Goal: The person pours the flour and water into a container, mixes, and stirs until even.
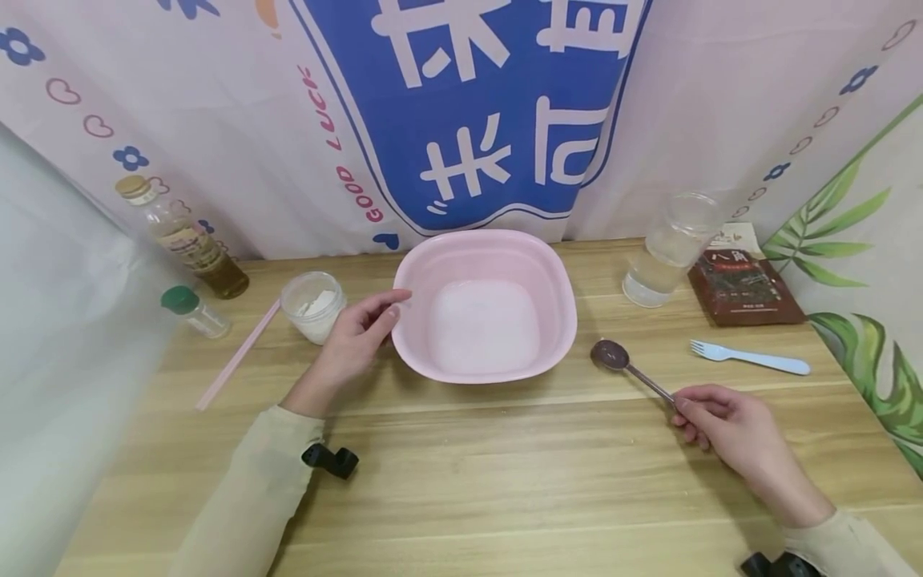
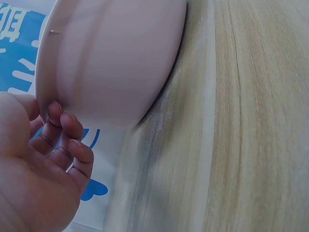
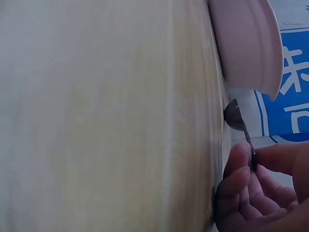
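A pink plastic basin (image 1: 485, 370) stands at the middle back of the table, with white contents covering its floor. My left hand (image 1: 360, 330) pinches the basin's left rim, thumb and fingers on either side of the wall. In the left wrist view the fingers curl beneath the lip of the basin (image 2: 111, 63). To the right, my right hand (image 1: 731, 429) pinches the handle end of a dark brown measuring spoon (image 1: 611, 354). Its round bowl points toward the basin, low over the tabletop. The right wrist view shows the spoon's bowl (image 3: 233, 116) right at the table surface.
Left of the basin are a glass jar of white powder (image 1: 315, 308), a pink stick (image 1: 238, 357), a green-capped shaker (image 1: 195, 311) and an oil bottle (image 1: 198, 248). On the right stand a clear cup of liquid (image 1: 659, 260), a brown packet (image 1: 746, 288) and a blue fork (image 1: 753, 357).
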`<action>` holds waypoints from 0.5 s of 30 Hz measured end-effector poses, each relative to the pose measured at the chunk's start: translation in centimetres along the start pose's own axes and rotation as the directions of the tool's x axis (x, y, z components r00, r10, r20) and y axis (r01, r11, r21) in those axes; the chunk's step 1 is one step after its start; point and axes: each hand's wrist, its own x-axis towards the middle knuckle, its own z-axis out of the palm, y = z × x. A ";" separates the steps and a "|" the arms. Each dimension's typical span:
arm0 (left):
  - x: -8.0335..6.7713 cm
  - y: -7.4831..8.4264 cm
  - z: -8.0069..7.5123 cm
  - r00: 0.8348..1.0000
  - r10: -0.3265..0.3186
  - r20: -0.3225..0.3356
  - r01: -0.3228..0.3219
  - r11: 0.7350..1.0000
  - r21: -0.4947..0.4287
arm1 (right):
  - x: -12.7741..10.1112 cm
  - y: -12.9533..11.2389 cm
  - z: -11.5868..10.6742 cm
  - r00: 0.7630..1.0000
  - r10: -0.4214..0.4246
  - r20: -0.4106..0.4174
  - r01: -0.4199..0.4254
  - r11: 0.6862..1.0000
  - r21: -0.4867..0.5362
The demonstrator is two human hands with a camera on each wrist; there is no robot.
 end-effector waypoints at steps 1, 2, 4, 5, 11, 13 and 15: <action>0.0 0.0 0.0 1.000 -0.001 -0.001 0.001 1.000 0.000 | 0.0 0.0 0.0 1.000 -0.001 0.011 0.001 1.000 -0.029; 0.0 0.0 0.0 1.000 -0.002 -0.001 0.002 1.000 0.001 | 0.1 -0.1 0.0 1.000 -0.003 0.019 0.005 0.998 -0.062; 0.0 -0.1 0.0 1.000 -0.004 -0.001 0.004 1.000 0.005 | 0.1 -0.1 0.0 0.999 -0.008 0.034 0.012 0.993 -0.120; 0.0 -0.1 0.0 1.000 -0.005 -0.001 0.005 1.000 0.006 | 0.1 -0.2 0.0 0.999 -0.013 0.036 0.019 0.989 -0.148; 0.0 0.0 0.0 1.000 -0.008 -0.003 0.008 1.000 0.010 | 0.2 -0.4 0.2 0.997 -0.075 0.034 0.082 0.950 -0.301; 0.0 0.1 0.0 1.000 -0.008 -0.005 0.008 1.000 0.008 | 0.2 -0.4 0.2 0.995 -0.095 0.031 0.100 0.936 -0.338; 0.0 0.1 0.1 1.000 -0.004 -0.005 0.004 1.000 0.007 | 0.2 -0.3 0.2 0.994 -0.106 0.029 0.109 0.923 -0.369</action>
